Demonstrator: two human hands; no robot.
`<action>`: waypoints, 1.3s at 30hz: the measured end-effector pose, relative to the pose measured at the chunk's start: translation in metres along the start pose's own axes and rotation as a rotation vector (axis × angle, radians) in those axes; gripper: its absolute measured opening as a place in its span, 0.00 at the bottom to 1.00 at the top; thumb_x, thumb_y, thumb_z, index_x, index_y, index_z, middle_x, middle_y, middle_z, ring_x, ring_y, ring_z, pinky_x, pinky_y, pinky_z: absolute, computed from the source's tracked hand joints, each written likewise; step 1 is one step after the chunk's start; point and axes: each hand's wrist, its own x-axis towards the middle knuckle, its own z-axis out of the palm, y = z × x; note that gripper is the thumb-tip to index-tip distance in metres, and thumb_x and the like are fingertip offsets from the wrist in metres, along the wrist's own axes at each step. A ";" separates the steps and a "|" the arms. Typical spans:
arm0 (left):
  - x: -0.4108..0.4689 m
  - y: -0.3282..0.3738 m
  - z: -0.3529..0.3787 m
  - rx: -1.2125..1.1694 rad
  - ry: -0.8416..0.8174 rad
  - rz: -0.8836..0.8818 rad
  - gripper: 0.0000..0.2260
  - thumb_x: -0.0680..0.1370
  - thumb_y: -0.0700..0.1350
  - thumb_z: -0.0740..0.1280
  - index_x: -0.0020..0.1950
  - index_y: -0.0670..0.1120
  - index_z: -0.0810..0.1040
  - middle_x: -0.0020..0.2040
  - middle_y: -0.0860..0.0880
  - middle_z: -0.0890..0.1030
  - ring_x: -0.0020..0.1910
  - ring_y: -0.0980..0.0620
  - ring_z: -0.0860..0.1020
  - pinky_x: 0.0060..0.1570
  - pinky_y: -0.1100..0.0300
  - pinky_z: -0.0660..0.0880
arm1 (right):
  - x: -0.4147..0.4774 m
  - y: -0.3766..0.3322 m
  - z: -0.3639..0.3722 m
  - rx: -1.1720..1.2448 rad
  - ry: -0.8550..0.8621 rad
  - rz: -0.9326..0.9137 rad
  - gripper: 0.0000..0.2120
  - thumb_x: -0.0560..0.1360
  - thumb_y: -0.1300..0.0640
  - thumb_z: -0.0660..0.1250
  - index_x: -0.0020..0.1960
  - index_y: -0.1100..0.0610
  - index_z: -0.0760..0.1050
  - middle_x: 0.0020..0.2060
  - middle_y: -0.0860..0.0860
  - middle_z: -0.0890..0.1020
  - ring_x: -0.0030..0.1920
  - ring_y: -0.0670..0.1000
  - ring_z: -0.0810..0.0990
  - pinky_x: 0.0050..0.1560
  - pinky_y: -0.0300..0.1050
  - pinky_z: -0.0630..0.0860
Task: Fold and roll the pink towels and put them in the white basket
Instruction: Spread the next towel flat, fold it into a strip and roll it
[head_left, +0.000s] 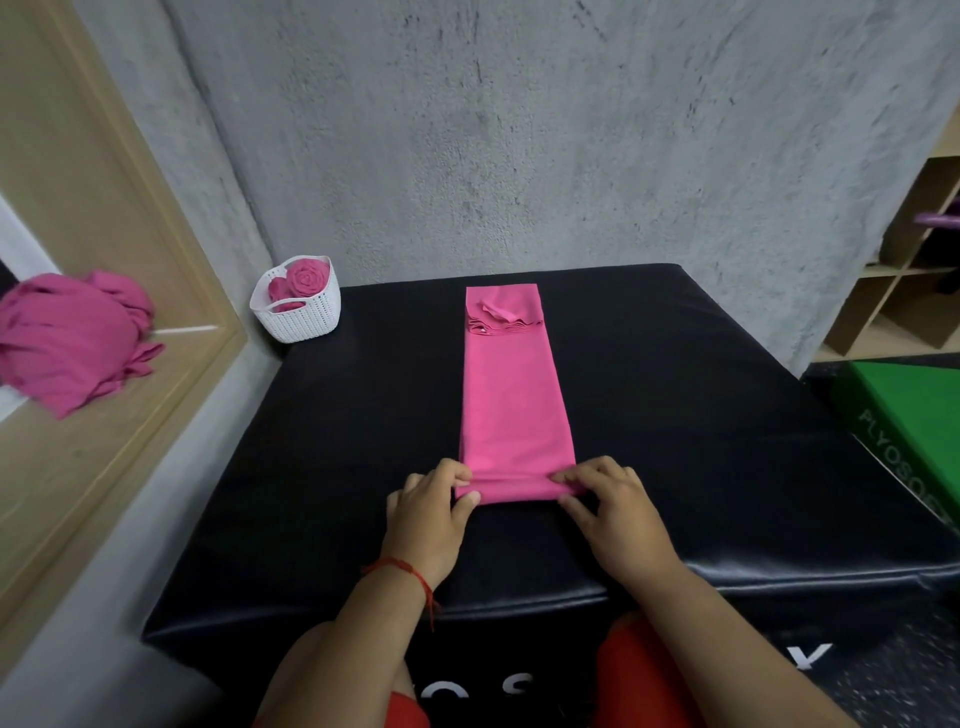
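Note:
A pink towel (514, 395), folded into a long narrow strip, lies lengthwise on the black padded box (701, 441). Its near end is turned over into a short first roll. My left hand (434, 512) pinches the left end of that roll, and my right hand (610, 506) pinches the right end. The strip's far end shows stacked layers with a small loose flap. The white basket (297, 306) stands at the box's far left corner and holds two rolled pink towels (306, 278).
A heap of loose pink towels (72, 338) lies on the wooden ledge at the left. A concrete wall rises behind the box. A green box (909, 410) and wooden shelves (904, 280) are at the right.

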 end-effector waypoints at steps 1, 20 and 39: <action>0.001 0.001 0.000 0.000 -0.004 -0.010 0.08 0.85 0.53 0.64 0.63 0.56 0.75 0.45 0.67 0.67 0.53 0.56 0.66 0.66 0.54 0.66 | 0.001 0.000 0.001 0.002 0.003 0.006 0.12 0.79 0.52 0.75 0.61 0.41 0.84 0.52 0.35 0.76 0.51 0.42 0.72 0.55 0.39 0.72; 0.049 0.006 0.021 0.055 0.020 0.428 0.23 0.67 0.25 0.61 0.42 0.54 0.77 0.45 0.59 0.75 0.48 0.55 0.69 0.51 0.50 0.71 | 0.052 -0.023 -0.017 0.212 -0.128 0.558 0.07 0.70 0.55 0.79 0.41 0.47 0.81 0.41 0.47 0.84 0.40 0.48 0.84 0.40 0.45 0.77; 0.062 -0.009 0.001 -0.309 -0.170 -0.012 0.11 0.75 0.53 0.78 0.52 0.57 0.79 0.49 0.60 0.85 0.52 0.64 0.81 0.57 0.60 0.75 | 0.082 -0.008 -0.024 0.051 -0.348 0.136 0.11 0.78 0.57 0.70 0.47 0.40 0.86 0.48 0.36 0.82 0.53 0.41 0.80 0.59 0.41 0.74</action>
